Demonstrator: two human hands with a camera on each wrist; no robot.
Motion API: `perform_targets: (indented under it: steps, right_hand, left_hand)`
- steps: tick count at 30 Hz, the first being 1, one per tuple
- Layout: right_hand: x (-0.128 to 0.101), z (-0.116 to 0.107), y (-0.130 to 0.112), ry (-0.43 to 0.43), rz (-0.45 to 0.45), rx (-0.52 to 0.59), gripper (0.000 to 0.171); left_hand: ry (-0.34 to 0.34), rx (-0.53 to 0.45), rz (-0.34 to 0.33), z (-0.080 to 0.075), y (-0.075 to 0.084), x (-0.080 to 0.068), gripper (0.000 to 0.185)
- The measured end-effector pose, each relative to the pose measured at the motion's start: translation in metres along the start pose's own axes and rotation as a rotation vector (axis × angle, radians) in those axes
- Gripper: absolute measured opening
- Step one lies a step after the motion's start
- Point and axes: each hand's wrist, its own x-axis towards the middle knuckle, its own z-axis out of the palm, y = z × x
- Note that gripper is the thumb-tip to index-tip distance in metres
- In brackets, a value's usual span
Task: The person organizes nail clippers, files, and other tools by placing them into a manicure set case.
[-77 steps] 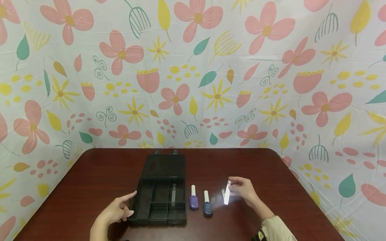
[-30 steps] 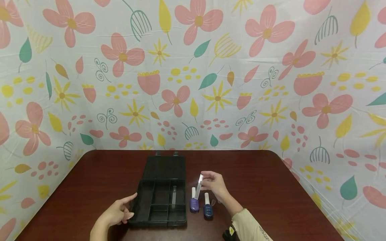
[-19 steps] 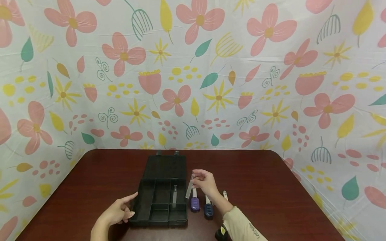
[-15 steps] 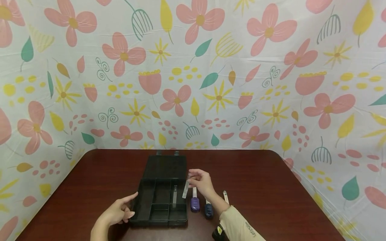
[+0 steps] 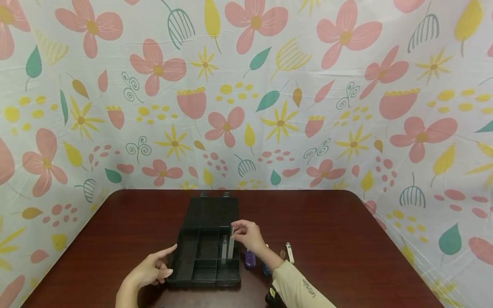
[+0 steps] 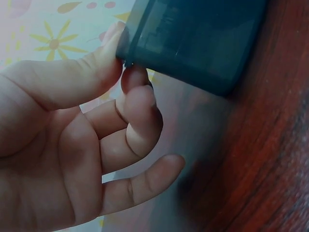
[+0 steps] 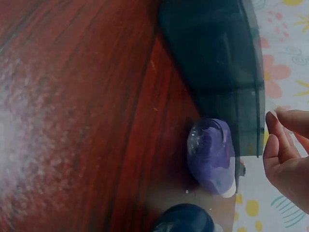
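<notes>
Clear, thin and strip-shaped, a transparent nail file is pinched at its upper end by the right hand, whose thumb and fingers are curled round it. The file hangs nearly upright with its lower end down in the right-hand long compartment of an open black plastic organiser box. Whether the tip touches the compartment floor cannot be told. A second clear file lies flat in the same compartment, just to the left of the held one.

The box sits near the front middle of a dark red-brown wooden worktop, its lid folded back flat behind it. The tray is split into several compartments.

The left hand rests at the box's front left corner. In the left wrist view the thumb and a bent fingertip press against the edge of the dark box wall; the other fingers are loosely curled and hold nothing.

Just right of the box a purple nail polish bottle lies on the worktop, partly hidden behind the right wrist, and a dark blue bottle lies just beside it. A small silver nail clipper lies further right. A beige sleeve covers the right forearm.

A white cloth printed with pink flowers and yellow and green leaves hangs behind and beside the worktop.
</notes>
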Motion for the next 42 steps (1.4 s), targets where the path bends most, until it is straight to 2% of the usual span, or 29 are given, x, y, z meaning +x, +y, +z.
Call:
perform_targets:
  steps: [9, 19, 27, 33, 36, 42]
  right_hand:
    - [-0.0010, 0.0037, -0.0020, -0.050, -0.024, -0.142, 0.027]
    - [-0.0017, 0.0062, 0.0020, -0.051, -0.034, -0.196, 0.026]
    - [-0.0032, 0.0061, 0.0040, 0.012, -0.098, -0.444, 0.027]
    - [-0.0044, 0.0053, 0.0030, -0.026, -0.149, -0.596, 0.029]
    - [-0.0045, 0.0049, 0.0014, -0.049, -0.160, -0.647, 0.031]
    - [-0.0044, 0.0042, 0.0017, -0.079, -0.118, -0.689, 0.035]
  left_hand:
    - [-0.003, -0.001, 0.015, -0.0001, 0.0008, 0.0015, 0.071]
    - [0.003, 0.004, -0.011, 0.0014, 0.0037, -0.0012, 0.069]
    - [0.006, 0.009, -0.006, 0.0020, 0.0036, -0.0026, 0.070]
    - [0.001, 0.002, -0.016, 0.0011, 0.0041, -0.0017, 0.071]
    - [-0.002, 0.001, -0.020, 0.0008, 0.0038, -0.0015, 0.071]
    - [-0.004, 0.002, -0.019, 0.0008, 0.0018, -0.0004, 0.071]
